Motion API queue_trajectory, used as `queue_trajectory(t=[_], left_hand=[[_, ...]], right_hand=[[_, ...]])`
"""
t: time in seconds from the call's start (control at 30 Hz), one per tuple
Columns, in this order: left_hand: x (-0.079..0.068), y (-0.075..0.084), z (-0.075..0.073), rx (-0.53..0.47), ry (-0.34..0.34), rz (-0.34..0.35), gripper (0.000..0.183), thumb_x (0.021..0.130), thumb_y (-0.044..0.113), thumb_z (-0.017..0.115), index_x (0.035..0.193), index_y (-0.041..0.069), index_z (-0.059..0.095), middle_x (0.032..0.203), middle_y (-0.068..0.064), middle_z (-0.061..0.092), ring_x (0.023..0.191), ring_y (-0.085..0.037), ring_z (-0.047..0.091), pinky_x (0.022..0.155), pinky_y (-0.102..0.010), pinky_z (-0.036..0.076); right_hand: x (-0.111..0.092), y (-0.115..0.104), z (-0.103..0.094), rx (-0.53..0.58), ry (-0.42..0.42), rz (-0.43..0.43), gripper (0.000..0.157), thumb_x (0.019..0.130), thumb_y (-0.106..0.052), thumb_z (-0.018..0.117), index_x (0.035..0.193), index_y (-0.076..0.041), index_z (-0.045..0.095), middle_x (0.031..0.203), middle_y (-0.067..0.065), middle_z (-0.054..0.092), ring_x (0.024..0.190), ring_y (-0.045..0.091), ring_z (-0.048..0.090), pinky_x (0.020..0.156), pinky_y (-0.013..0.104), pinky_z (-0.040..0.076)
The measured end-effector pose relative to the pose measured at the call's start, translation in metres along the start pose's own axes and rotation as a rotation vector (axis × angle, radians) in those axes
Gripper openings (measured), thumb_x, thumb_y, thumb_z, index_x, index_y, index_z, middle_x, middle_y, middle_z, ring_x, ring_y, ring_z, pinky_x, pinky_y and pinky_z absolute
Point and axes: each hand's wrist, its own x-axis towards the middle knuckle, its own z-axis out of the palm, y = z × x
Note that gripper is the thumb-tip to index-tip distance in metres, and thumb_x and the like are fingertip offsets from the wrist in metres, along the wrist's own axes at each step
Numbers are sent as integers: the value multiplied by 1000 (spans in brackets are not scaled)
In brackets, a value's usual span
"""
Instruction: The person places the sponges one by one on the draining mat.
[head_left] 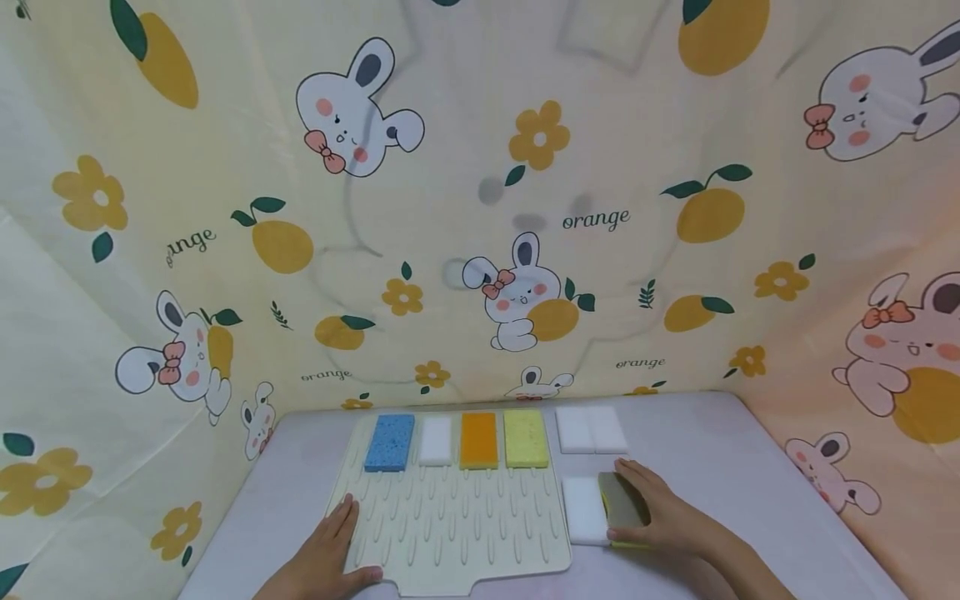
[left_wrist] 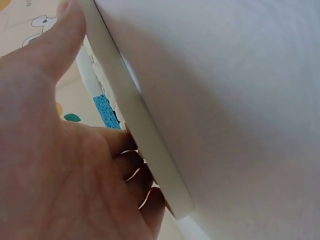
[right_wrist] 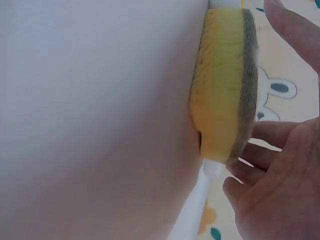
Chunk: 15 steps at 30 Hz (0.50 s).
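Pale ribbed board [head_left: 517, 560], lying flat. Right hand [head_left: 667, 515], at its 3 o'clock: thumb and fingers curled around a grey-topped yellow sponge [head_left: 624, 500]. Left hand [head_left: 324, 546], 8 o'clock: fingers resting along the rim, thumb spread apart. White block [head_left: 583, 510], sponge's 9 o'clock.
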Motion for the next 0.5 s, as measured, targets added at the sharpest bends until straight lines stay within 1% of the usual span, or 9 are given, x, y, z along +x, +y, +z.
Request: queue_trajectory(t=[0.13, 0.37, 0.5], left_hand=[[1, 0, 0, -11, -2, -21, 128, 70, 79, 69, 157, -3, 23, 165, -21, 14, 149, -45, 17, 115, -67, 19], [2, -1, 0, -14, 7, 13, 125, 73, 76, 68, 156, -5, 22, 165, -23, 15, 150, -44, 17, 117, -65, 18], [2, -3, 1, -16, 1, 16, 124, 74, 75, 68, 156, -6, 22, 164, -24, 14, 150, -44, 17, 116, -65, 18]], right_hand=[[-6, 7, -1, 0, 14, -4, 114, 74, -60, 82, 155, 0, 29, 158, 29, 26, 142, 53, 26, 105, 71, 34], [-10, 10, -3, 14, -13, 29, 117, 73, -64, 80, 156, -1, 27, 160, 26, 23, 142, 53, 26, 105, 71, 33], [-12, 9, -6, 42, -37, 32, 117, 73, -60, 82, 156, 0, 26, 159, 27, 24, 142, 53, 25, 107, 71, 31]])
